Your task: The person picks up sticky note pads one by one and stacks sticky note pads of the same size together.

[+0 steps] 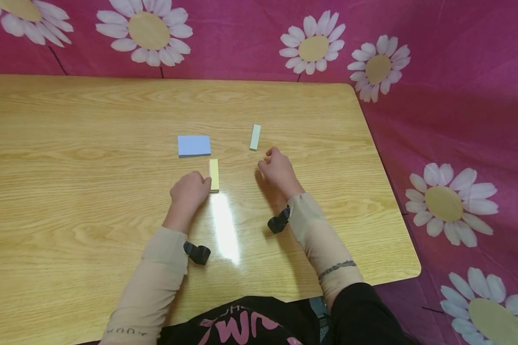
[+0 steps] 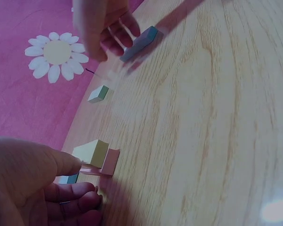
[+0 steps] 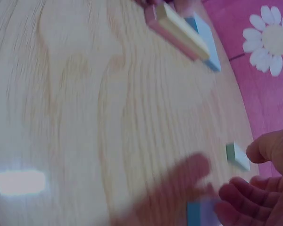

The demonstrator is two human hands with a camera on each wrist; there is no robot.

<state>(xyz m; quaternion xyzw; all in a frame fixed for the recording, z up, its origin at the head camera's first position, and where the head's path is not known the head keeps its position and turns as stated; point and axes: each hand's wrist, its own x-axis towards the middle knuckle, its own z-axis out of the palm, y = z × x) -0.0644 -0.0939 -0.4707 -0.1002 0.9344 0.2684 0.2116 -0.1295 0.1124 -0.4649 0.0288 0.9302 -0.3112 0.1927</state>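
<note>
My left hand [image 1: 191, 193] pinches the near part of a narrow yellow pad [image 1: 214, 175], likely sticky notes. Its thumb touches the yellow side in the left wrist view, where a pink pad [image 2: 111, 162] shows directly beneath. Just beyond lies a wider blue pad [image 1: 194, 145], flat on the table. My right hand [image 1: 280, 171] hovers with loosely bent fingers, holding nothing visible. Under those fingers lies a lavender pad with a teal side [image 2: 139, 44], hidden in the head view. A narrow pale green pad [image 1: 255, 137] sits a little ahead of the right hand.
The wood-grain table [image 1: 90, 115] has rounded corners and extends far to the left. A pink cloth with white daisies [image 1: 237, 38] hangs behind and along the right side. Small black cameras [image 1: 198, 253] are strapped to both wrists. Light glares on the tabletop between the forearms.
</note>
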